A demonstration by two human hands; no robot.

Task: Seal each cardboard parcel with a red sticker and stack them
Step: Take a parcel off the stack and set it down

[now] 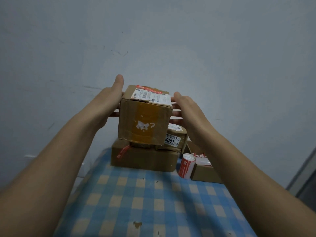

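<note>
A cube-like cardboard parcel (145,120) with brown tape, a shipping label and a red sticker (151,89) across its top is held between my two hands. My left hand (111,103) presses its left side, thumb up. On the opposite side my right hand (188,113) presses with straight fingers. The parcel's base is at the top of a stack: a parcel labelled 2002 (177,135) lies on a wide bottom parcel (145,159) that bears a red sticker (123,151). Whether the held parcel rests on the stack is unclear.
A roll of red stickers (187,166) stands on the blue checked tablecloth (153,202) right of the stack. Beside it is a low cardboard box (203,174) with sticker scraps on top. The stack stands at the table's far end by a pale wall (171,40).
</note>
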